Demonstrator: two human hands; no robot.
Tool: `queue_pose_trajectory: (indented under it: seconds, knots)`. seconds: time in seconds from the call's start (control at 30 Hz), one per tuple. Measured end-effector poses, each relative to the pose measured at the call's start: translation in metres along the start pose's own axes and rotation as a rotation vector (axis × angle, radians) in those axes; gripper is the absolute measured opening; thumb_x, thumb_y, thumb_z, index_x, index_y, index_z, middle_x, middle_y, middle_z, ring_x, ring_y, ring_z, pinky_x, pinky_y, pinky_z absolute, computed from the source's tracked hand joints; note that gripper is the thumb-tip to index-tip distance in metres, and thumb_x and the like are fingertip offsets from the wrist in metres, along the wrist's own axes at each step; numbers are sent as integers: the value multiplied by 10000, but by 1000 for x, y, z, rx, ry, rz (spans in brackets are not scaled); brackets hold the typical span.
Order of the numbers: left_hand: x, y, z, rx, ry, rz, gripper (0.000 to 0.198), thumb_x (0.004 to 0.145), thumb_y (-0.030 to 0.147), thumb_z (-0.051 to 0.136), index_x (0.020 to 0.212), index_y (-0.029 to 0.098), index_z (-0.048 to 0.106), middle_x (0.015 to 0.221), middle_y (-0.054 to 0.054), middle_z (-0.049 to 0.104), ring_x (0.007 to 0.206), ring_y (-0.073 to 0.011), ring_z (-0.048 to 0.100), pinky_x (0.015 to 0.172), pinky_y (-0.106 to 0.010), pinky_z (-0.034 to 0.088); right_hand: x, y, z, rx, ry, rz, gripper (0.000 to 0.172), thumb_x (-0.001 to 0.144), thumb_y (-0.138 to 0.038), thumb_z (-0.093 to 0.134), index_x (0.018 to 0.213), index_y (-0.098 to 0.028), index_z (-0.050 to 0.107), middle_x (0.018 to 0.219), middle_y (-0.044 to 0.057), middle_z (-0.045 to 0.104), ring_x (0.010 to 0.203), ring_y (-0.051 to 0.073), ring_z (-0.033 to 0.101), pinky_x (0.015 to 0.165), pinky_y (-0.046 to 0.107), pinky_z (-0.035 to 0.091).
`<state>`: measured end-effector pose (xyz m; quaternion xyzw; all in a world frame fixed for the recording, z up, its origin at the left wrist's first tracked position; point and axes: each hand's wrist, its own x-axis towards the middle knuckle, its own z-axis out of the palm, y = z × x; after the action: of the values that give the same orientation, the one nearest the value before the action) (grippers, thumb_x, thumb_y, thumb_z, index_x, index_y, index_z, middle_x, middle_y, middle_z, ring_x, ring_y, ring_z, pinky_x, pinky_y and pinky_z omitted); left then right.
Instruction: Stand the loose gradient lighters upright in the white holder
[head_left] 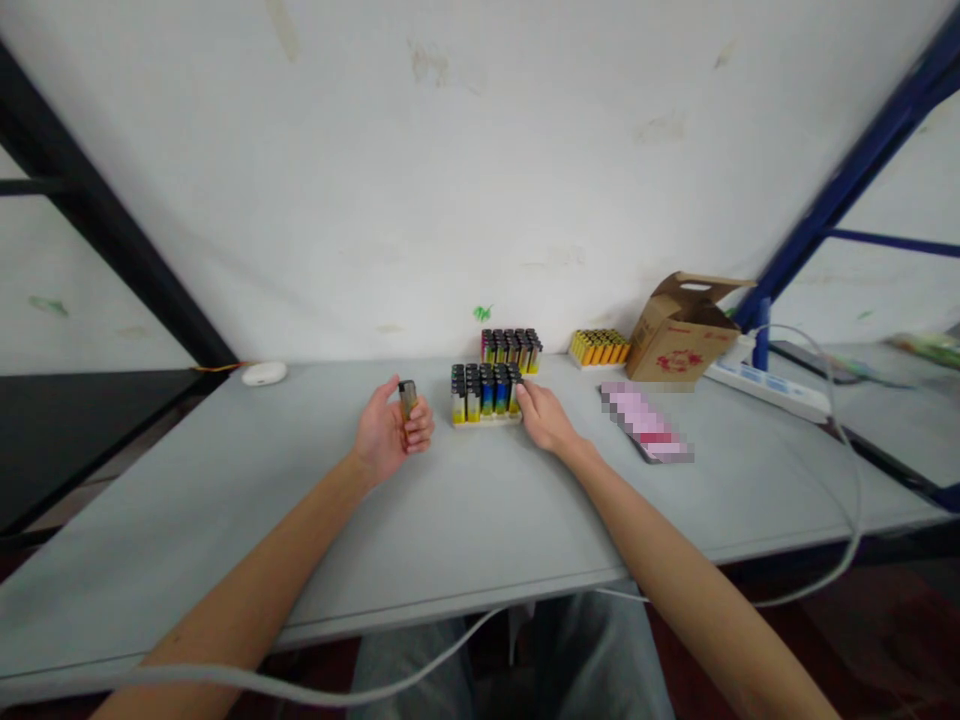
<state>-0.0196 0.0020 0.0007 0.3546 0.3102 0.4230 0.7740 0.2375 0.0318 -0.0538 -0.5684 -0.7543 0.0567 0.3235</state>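
Note:
Upright in my left hand [391,428] is a lighter [407,395] with a black top and a yellowish body, my fingers wrapped round it. To its right stands a pale tray [487,425] packed with lighters in rows, black tops up, bodies yellow, clear and blue. My right hand [545,415] is at the tray's right end, its fingertips closed on the corner lighter [514,398]. Whether those fingers also press on the tray is hidden.
Behind are a second block of lighters [511,348] and a tray of orange batteries or lighters [600,348]. An open cardboard box [679,335], a phone [646,425] and a power strip [772,390] lie to the right. A white earbud case [264,374] sits at left; a white cable [420,680] crosses in front.

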Motion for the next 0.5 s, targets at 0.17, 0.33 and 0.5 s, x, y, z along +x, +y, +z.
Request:
queue_pose_trajectory:
  seconds: [0.17,0.33,0.5]
  knots:
    - [9,-4,-9,71,77,-45,543,852,605,375,491,198,372,444,69,215,343,-70,219,331,-185,193,0,-1,-1,-15,-15,-4,451,1026,-428,195,886,-183,547,876,99,676,850,213,620,787,319,437]
    - [13,-7,-11,128,167,-29,525,843,571,344,464,207,337,420,83,166,314,-56,150,320,-176,126,-1,-2,-1,-26,-14,1,447,1024,-436,206,884,-186,548,877,100,680,849,216,620,783,320,437]
    - [12,-7,-8,148,193,25,485,833,509,336,457,202,347,416,81,160,312,-57,155,327,-168,123,-1,-2,-1,-38,-24,-5,441,1025,-428,202,908,-184,550,896,103,680,852,217,617,788,324,435]
